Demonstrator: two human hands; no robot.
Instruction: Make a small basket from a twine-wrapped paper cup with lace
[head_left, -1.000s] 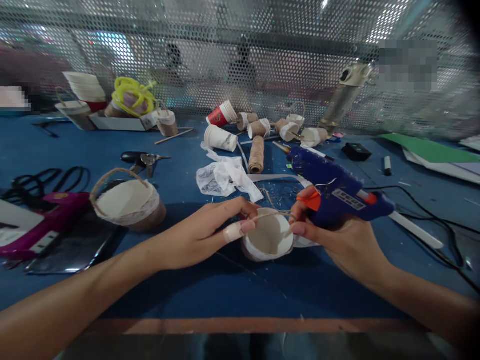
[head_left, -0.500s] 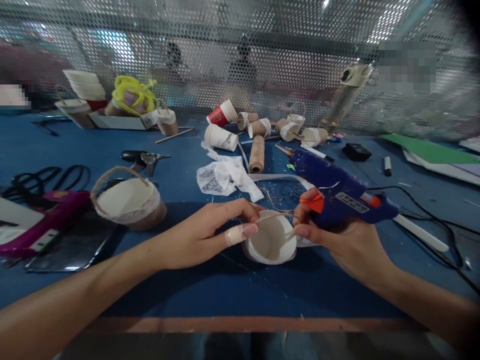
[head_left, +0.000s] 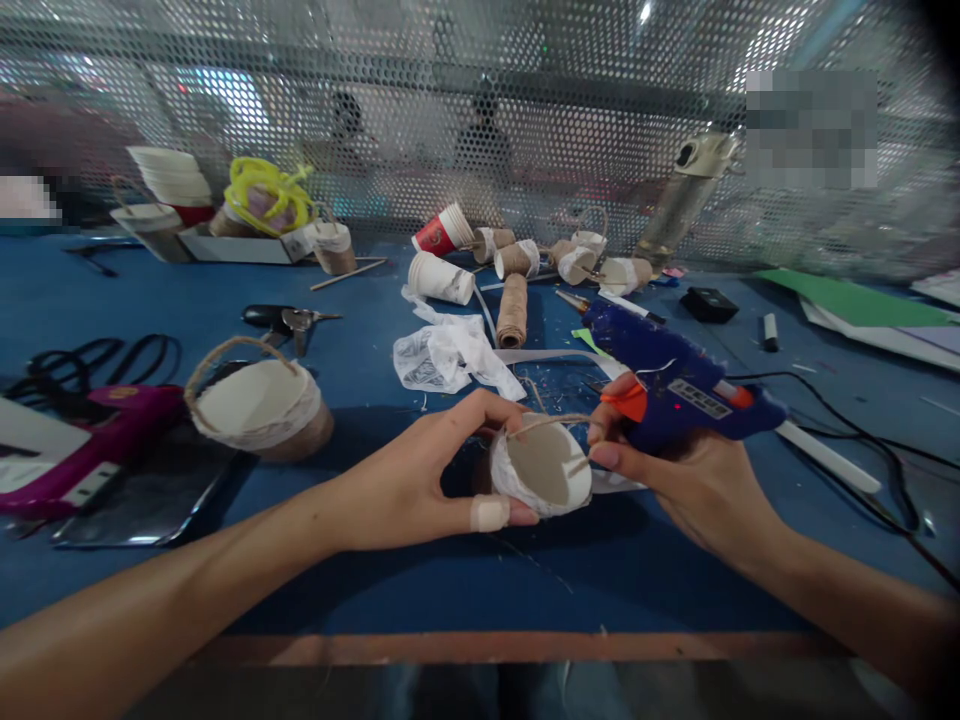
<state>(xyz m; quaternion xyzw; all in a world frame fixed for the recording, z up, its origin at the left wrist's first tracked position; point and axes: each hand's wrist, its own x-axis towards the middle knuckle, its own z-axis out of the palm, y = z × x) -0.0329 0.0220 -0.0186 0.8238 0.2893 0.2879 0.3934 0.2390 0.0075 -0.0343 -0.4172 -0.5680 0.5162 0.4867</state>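
Observation:
My left hand is wrapped round a lace-trimmed paper cup, thumb with a bandage on the near side and fingers behind the rim. The cup tilts a little and opens toward me. A twine handle arches over its mouth. My right hand carries a blue glue gun with an orange trigger, nozzle pointing away to the left. Its thumb and forefinger also pinch the twine's right end at the cup's rim. Farther left stands a finished-looking cup basket with a twine handle.
Behind the cup lie white lace, a twine spool and several small cups. A magenta glue gun rests on a dark tablet-like slab at left. Black cable runs along the right. A perforated metal screen stands behind.
My left hand has let go of the twine and moved down to grasp the cup's side. The cup now tilts slightly. My right hand stays by the twine's right end.

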